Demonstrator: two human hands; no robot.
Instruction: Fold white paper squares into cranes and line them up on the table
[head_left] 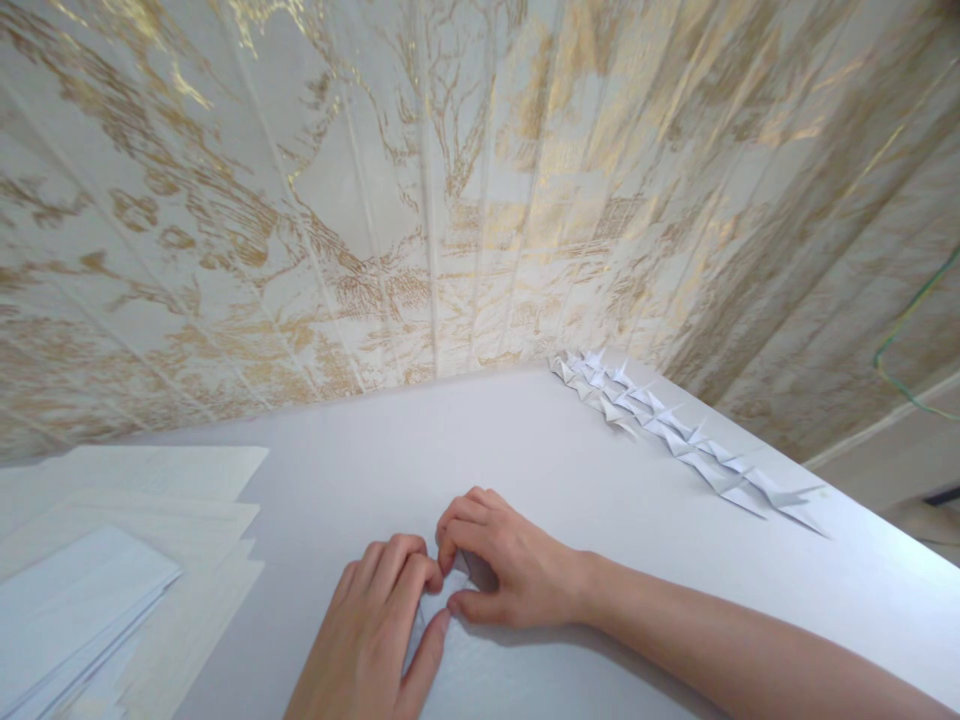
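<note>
A small piece of folded white paper (444, 598) lies on the white table between my two hands, partly hidden by the fingers. My left hand (379, 610) has its fingers bent over the paper's left side, with the thumb pressed along its lower part. From the right, my right hand (504, 562) pinches the paper's upper right edge with curled fingers and thumb. The fingertips of both hands almost meet over the paper. How the far side is folded cannot be seen.
Several folded white paper cranes (660, 425) stand in rows at the table's back right. Stacked cream sheets (217, 515) and a folded white paper pile (90, 600) lie at the left. A gold-patterned wall (405, 200) rises behind the white table (420, 430). A green cord (911, 310) hangs at right.
</note>
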